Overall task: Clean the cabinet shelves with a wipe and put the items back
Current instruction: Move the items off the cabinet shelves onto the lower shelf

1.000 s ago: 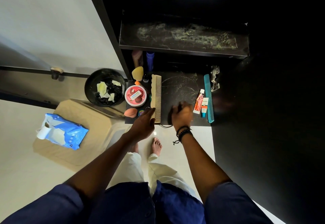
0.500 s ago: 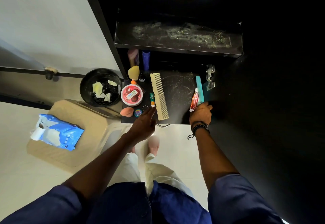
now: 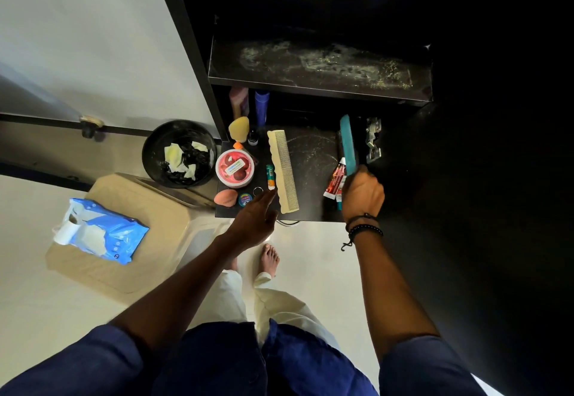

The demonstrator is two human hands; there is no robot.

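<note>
Our right hand [image 3: 362, 195] now lifts the teal comb [image 3: 348, 144], grip wrapped round it, clearing the dusty shelf [image 3: 313, 159]; left hand [image 3: 253, 218] spread.

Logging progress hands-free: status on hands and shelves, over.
Right hand grips teal comb. Left hand open beside small tube. Upper shelf dusty. Cream comb lies on lower shelf.

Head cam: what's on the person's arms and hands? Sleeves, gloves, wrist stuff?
No gloves: left hand and right hand are bare. Dark blue sleeves end near the elbows. Black beaded bracelets with a loose black cord sit on the right wrist; the left wrist has nothing.
</note>
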